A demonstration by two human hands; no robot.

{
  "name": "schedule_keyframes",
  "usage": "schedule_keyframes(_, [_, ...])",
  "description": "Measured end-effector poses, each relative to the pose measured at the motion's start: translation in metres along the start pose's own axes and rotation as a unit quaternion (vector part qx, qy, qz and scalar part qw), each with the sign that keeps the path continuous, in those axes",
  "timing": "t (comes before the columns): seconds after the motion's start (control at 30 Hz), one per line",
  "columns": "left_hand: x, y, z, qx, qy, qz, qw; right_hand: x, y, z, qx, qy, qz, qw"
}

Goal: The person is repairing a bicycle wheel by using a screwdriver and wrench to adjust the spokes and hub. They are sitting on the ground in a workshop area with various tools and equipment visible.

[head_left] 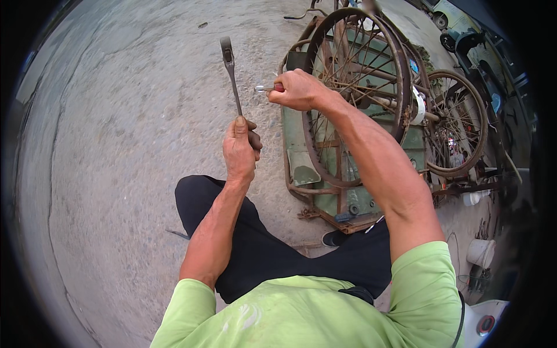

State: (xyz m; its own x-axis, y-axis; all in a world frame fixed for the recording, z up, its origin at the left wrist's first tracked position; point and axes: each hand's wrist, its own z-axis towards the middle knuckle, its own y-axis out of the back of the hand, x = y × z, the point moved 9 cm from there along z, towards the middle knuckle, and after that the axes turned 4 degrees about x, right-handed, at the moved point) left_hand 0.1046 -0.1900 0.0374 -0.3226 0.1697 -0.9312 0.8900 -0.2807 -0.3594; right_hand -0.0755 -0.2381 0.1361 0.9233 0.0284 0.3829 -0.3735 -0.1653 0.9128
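My left hand (240,152) is closed around the dark grip of a hammer (231,75). Its narrow metal shaft points up and away from me, head at the far end. To its right, my right hand (299,90) is closed on a small red-handled tool (279,87), most of it hidden in the fist. A thin shiny end sticks out leftward toward the hammer's shaft, apart from it; its exact kind I cannot make out. Below and beyond my right forearm stands a rusty spoked wheel (317,145) on an overturned green cart bed (299,139) with a rusty frame.
A second spoked wheel (483,124) stands farther right. Concrete ground (127,127) spreads to the left. A blue-handled object (346,217) lies at the cart's near edge, close to my shoe (332,238). A white bucket (480,253) and a parked scooter (473,49) are at the right.
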Motion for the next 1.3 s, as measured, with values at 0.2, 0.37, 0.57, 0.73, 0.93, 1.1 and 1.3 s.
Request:
schedule_keyframes(0.2, [-0.015,0.010,-0.004,-0.034,-0.052,0.008,0.998,-0.004,-0.003,-0.001,0.014,-0.007,-0.016,1.000])
schedule_keyframes(0.37, [0.007,0.000,-0.004,0.034,0.022,0.081,0.996,0.003,-0.003,-0.008,-0.004,0.020,-0.010,1.000])
schedule_keyframes(0.57, [-0.020,0.016,-0.002,-0.021,-0.016,-0.042,0.999,0.002,-0.001,-0.007,0.018,0.008,0.000,1.000])
schedule_keyframes(0.73, [-0.008,0.003,-0.007,-0.009,0.009,0.001,1.000,0.004,-0.002,-0.004,0.028,0.011,-0.008,1.000])
schedule_keyframes(0.93, [-0.012,0.015,0.001,0.000,0.014,0.007,1.000,0.003,-0.005,-0.003,0.024,0.024,-0.020,0.999])
schedule_keyframes(1.1, [-0.014,0.036,0.008,-0.050,-0.001,-0.065,0.997,0.003,-0.005,-0.002,0.020,0.025,-0.018,0.999])
schedule_keyframes(1.3, [0.003,0.025,0.015,-0.036,0.076,-0.104,0.991,0.062,-0.018,-0.018,-0.007,0.097,-0.071,0.993])
